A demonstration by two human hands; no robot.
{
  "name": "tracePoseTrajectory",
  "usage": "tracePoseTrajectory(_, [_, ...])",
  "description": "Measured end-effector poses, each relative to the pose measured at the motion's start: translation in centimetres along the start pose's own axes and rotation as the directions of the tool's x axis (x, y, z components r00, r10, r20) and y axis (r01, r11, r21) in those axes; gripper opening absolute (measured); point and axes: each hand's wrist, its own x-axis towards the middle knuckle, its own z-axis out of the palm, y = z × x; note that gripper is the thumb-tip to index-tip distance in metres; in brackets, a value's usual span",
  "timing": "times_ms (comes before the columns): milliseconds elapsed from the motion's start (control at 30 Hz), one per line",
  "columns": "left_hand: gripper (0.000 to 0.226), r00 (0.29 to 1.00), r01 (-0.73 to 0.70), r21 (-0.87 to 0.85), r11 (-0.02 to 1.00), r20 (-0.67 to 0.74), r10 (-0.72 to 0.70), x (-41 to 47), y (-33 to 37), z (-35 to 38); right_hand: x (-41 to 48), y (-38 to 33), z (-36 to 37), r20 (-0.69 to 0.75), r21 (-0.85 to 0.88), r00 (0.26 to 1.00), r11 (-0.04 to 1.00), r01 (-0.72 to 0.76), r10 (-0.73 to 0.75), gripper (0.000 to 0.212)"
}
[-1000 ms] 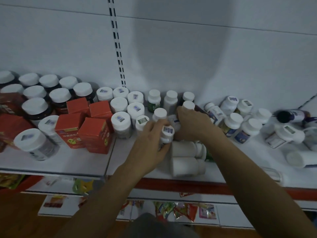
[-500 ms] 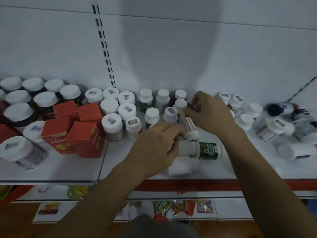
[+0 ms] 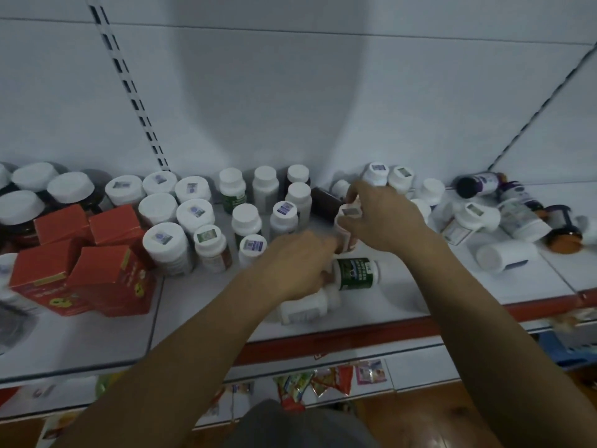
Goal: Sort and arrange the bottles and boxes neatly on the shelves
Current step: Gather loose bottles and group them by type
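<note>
Upright white-capped bottles (image 3: 284,218) stand in rows at the back of the white shelf (image 3: 200,305). My right hand (image 3: 384,218) grips a small bottle with a red-and-white label (image 3: 346,229), holding it tilted just right of those rows. My left hand (image 3: 297,263) curls over the cap end of a green-labelled bottle (image 3: 355,274) that lies on its side. A plain white bottle (image 3: 307,307) lies in front of it, partly under my left wrist.
Red boxes (image 3: 106,279) and big white-lidded jars (image 3: 22,208) fill the left. Toppled bottles (image 3: 504,257) and dark bottles (image 3: 481,185) are strewn at the right. The shelf's red front edge (image 3: 355,337) runs below. Packets (image 3: 323,383) lie on the lower shelf.
My left hand let go of a small labelled-cap bottle in the row and dropped onto the lying green-labelled bottle. My right hand picked up the red-labelled bottle.
</note>
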Motion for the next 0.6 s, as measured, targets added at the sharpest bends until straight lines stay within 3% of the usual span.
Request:
tracePoseTrajectory(167, [0.048,0.995,0.028,-0.042,0.999,0.096,-0.024,0.5,-0.7,-0.8,-1.7,0.7,-1.5,-0.038,0.043,0.998,0.998,0.042,-0.040,0.027])
tracePoseTrajectory(233, [0.048,0.998,0.036,-0.069,0.997,0.054,-0.033,0.3,-1.1,-1.4,-2.9,1.9,-1.8,0.074,0.029,0.996,0.999,0.039,-0.041,0.023])
tracePoseTrajectory(367, [0.043,0.992,0.040,-0.090,0.995,-0.119,-0.050,0.2,-1.3,-2.7,-5.0,3.0,-0.7,0.404,0.013,0.908,0.994,0.113,-0.108,0.047])
tracePoseTrajectory(533, [0.042,0.987,0.119,-0.080,0.990,-0.101,-0.126,0.2,-0.5,-3.3,-5.6,3.8,0.6,0.320,0.068,0.944,0.996,0.056,-0.075,0.052])
tracePoseTrajectory(600, [0.040,0.975,0.068,-0.122,0.990,-0.200,-0.091,-0.7,-0.2,-3.5,-5.9,4.7,0.3,0.336,0.103,0.941,0.995,0.010,-0.044,0.048])
